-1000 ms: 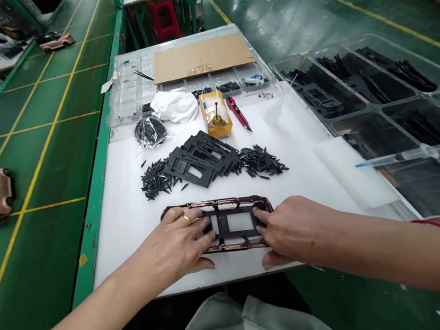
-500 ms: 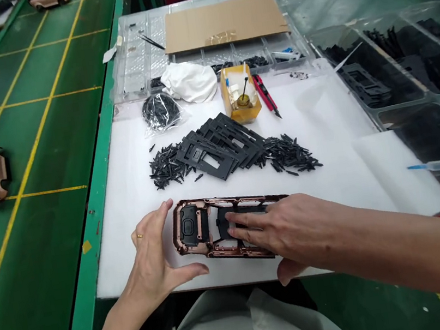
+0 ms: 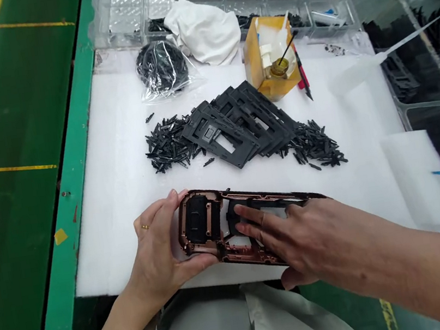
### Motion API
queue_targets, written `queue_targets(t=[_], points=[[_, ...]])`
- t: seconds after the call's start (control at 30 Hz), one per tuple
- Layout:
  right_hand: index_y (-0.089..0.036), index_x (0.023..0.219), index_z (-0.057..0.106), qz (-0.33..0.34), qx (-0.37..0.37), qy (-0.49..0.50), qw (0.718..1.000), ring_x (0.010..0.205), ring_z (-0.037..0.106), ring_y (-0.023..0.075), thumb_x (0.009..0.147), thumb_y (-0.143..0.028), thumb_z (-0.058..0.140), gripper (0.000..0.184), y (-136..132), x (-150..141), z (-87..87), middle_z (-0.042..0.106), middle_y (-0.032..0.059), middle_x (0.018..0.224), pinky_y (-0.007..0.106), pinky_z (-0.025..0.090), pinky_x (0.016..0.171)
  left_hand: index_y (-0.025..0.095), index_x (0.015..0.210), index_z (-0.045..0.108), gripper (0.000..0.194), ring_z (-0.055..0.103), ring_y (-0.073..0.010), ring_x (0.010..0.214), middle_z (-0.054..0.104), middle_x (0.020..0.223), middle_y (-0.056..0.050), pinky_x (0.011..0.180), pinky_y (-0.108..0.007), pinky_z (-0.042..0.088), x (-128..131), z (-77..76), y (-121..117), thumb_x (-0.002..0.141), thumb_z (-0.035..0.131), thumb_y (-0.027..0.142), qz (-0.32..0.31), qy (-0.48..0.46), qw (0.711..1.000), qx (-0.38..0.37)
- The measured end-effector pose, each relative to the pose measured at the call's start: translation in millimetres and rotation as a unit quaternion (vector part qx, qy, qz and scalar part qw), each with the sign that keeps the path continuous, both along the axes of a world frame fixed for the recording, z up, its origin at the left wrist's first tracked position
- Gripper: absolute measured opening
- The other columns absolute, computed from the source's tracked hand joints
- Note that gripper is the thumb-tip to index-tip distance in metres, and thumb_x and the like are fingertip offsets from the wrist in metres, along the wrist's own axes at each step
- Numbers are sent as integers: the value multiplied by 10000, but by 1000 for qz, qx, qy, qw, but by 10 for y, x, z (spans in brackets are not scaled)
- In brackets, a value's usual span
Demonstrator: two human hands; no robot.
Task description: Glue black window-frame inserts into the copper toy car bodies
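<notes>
A copper-coloured model car body (image 3: 238, 249) lies upside down at the table's near edge, its hollow inside facing up. My left hand (image 3: 155, 246) is wrapped round its left end, thumb on the near side and fingers on the far side. My right hand (image 3: 296, 231) lies over the right part of the body and hides much of it. Two of its fingertips press on a black panel (image 3: 234, 218) inside, while the thumb is below the near side. Beyond the body, flat black frames (image 3: 235, 129) lie in an overlapping stack.
Small black parts lie in a left pile (image 3: 167, 145) and a right pile (image 3: 320, 144). Behind are a bag of black parts (image 3: 162, 69), a white cloth (image 3: 206, 29), a yellow box (image 3: 274, 85) and a red cutter (image 3: 302, 72). Divided bins (image 3: 434, 105) stand at right.
My left hand has closed onto the left end of the car body, where it was spread around it before. My right fingers stay on the black panel. The view has shifted and tilted down.
</notes>
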State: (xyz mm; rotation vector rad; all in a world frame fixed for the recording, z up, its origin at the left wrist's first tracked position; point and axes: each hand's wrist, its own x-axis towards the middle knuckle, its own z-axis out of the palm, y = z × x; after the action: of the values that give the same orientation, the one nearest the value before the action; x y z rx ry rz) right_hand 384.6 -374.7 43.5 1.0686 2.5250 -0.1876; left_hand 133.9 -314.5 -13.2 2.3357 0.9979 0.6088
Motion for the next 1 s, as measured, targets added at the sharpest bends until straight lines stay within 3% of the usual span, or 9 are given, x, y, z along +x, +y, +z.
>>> queue_targets(t=[0.23, 0.4, 0.57, 0.73, 1.0], points=[[-203, 1308, 588, -23, -26, -27, 999, 485, 551, 146, 660, -717, 723, 838, 80, -69, 10, 441, 155, 1396, 293, 320, 378, 209, 1507, 66, 975, 412, -275, 1271, 491, 1369, -139, 1059, -421, 321, -11, -66, 7, 803, 667, 513, 1, -16, 1000, 13], [-230, 1288, 583, 25, 19, 52, 998, 707, 633, 173, 714, -702, 708, 753, 101, 75, 26, 510, 76, 1355, 277, 429, 467, 172, 1502, 76, 1034, 432, -267, 1250, 498, 1345, -151, 1066, -401, 316, -6, -99, 10, 764, 691, 552, 4, -35, 999, 25], [-280, 1376, 499, 38, 65, 32, 997, 679, 644, 170, 666, -742, 721, 876, 83, 73, 66, 454, 37, 1412, 297, 437, 419, 177, 1497, 82, 1017, 400, -272, 1281, 482, 1380, -149, 1067, -399, 288, -1, -89, -4, 769, 678, 564, 13, -34, 998, 41], [-318, 1387, 486, 24, 43, -9, 999, 717, 665, 193, 664, -725, 736, 866, 98, 2, 65, 438, 54, 1422, 262, 395, 367, 205, 1501, 67, 1015, 402, -287, 1285, 496, 1369, -151, 1039, -409, 307, 0, -99, -11, 772, 678, 561, 23, -17, 999, 43], [-303, 1365, 517, 6, 10, -31, 999, 668, 654, 194, 637, -712, 761, 870, 129, -78, 70, 473, 76, 1391, 296, 494, 441, 191, 1502, 99, 1009, 429, -281, 1267, 534, 1329, -139, 1056, -404, 323, 15, -124, 16, 766, 689, 549, 19, -33, 997, 74]])
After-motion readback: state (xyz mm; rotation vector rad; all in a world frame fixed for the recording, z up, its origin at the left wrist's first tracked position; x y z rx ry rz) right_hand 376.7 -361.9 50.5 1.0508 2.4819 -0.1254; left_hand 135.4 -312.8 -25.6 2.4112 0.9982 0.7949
